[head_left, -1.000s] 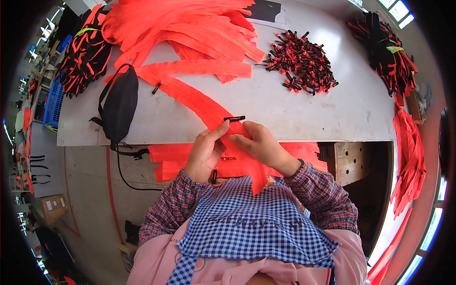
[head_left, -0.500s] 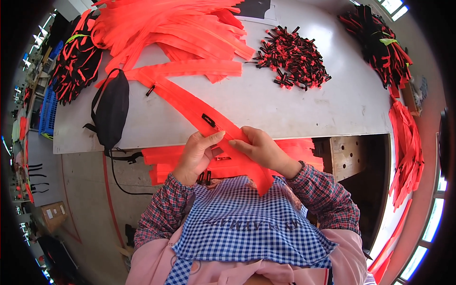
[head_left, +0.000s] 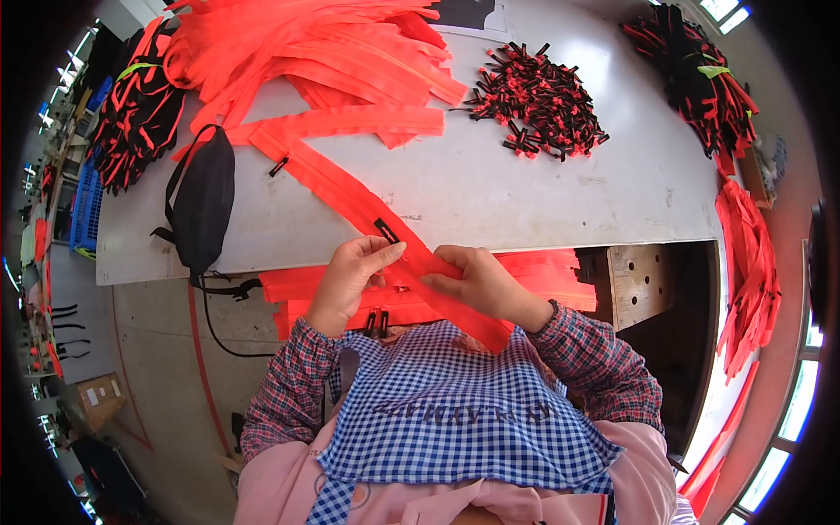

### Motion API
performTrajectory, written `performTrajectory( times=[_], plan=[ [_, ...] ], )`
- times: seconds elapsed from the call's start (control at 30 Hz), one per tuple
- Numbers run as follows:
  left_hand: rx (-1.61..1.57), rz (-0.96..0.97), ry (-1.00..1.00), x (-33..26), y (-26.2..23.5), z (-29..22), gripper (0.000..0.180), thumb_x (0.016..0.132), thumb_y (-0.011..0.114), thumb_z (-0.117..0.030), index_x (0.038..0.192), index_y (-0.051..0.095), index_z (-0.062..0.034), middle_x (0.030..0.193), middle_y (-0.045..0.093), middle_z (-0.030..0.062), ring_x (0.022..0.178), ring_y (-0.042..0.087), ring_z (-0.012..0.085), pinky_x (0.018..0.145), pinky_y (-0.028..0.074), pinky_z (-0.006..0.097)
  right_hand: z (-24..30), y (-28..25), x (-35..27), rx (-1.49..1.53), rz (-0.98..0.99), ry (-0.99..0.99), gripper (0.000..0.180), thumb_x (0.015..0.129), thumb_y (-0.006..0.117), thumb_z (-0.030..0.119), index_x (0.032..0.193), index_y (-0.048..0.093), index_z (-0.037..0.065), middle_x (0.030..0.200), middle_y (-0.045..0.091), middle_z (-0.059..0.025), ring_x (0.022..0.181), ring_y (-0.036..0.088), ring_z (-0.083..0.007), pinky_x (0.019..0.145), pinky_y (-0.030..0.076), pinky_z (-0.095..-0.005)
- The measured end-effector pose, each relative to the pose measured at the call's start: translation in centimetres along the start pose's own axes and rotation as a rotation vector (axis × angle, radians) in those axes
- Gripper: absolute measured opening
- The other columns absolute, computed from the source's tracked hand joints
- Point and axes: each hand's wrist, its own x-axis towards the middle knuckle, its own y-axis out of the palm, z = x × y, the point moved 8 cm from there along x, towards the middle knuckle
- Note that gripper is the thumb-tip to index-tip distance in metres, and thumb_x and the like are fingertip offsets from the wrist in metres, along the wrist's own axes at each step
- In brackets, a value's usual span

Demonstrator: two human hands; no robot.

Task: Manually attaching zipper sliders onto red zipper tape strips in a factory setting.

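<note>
A red zipper strip (head_left: 350, 198) extends diagonally across the counter (head_left: 569, 206) and past its front edge, the left hand (head_left: 353, 276) in a closed pinch grip at its black pull (head_left: 386, 231), the right hand (head_left: 483, 283) gripping it lower down.

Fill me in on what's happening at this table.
A person is handling a long red-orange zipper strip at the edge of the table. The right hand grips it near its lower end, while the left thumb and fingers are at the strip, right by a black pull tab; whether they pinch it is hard to tell. Farther back lie a heap of similar strips and a pile of small black-and-red pieces.
</note>
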Motion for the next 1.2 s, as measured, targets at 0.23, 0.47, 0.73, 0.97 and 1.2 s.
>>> performTrajectory(
  times=[0.23,0.47,0.73,0.97,1.2],
  plan=[
    [0.400,-0.167,0.402,-1.2,1.3,-2.2,0.020,0.088,0.075,-0.015,0.095,0.065,0.0012,0.083,0.066,0.0004,0.075,0.061,0.0063,0.065,0.050,0.022,-0.4,0.3,0.3,-0.027,0.002,0.034,0.028,0.090,0.069,0.020,0.088,0.057,-0.006,0.068,0.048,-0.0172,0.065,0.045,-0.0164,0.062,0.044,-0.0375],
    [0.238,-0.068,0.252,-0.9,1.5,-1.2,0.023,0.089,0.073,-0.009,0.107,0.065,0.0023,0.089,0.065,0.0007,0.082,0.061,0.0070,0.074,0.050,0.021,-2.1,1.0,0.3,0.071,-0.013,0.056,0.028,0.092,0.067,0.021,0.096,0.061,-0.006,0.072,0.056,-0.0154,0.069,0.051,-0.0152,0.064,0.046,-0.0355],
    [0.242,-0.208,0.453,-1.8,0.8,-1.8,0.025,0.091,0.070,-0.009,0.112,0.064,0.0033,0.091,0.069,0.0044,0.081,0.063,0.0079,0.072,0.053,0.023,-2.7,1.9,1.3,0.261,0.025,0.149,0.029,0.098,0.061,0.020,0.112,0.065,-0.005,0.085,0.068,-0.0089,0.079,0.059,-0.0110,0.073,0.050,-0.0298],
    [0.513,-0.159,0.490,-3.5,1.9,-3.2,0.014,0.086,0.072,-0.004,0.099,0.068,0.0007,0.090,0.066,0.0046,0.084,0.064,0.0147,0.074,0.052,0.028,-2.3,2.3,1.3,0.351,0.013,0.152,0.030,0.100,0.060,0.023,0.114,0.067,-0.003,0.092,0.069,-0.0037,0.083,0.060,-0.0096,0.076,0.051,-0.0281],
    [0.974,-0.230,0.989,-5.8,4.2,-4.8,0.012,0.083,0.072,-0.002,0.094,0.067,0.0000,0.094,0.065,0.0109,0.084,0.064,0.0264,0.073,0.053,0.033,-4.1,3.7,3.5,0.695,0.150,0.511,0.033,0.099,0.061,0.027,0.114,0.069,-0.001,0.094,0.070,-0.0047,0.083,0.063,-0.0105,0.072,0.052,-0.0262]
  ],
)
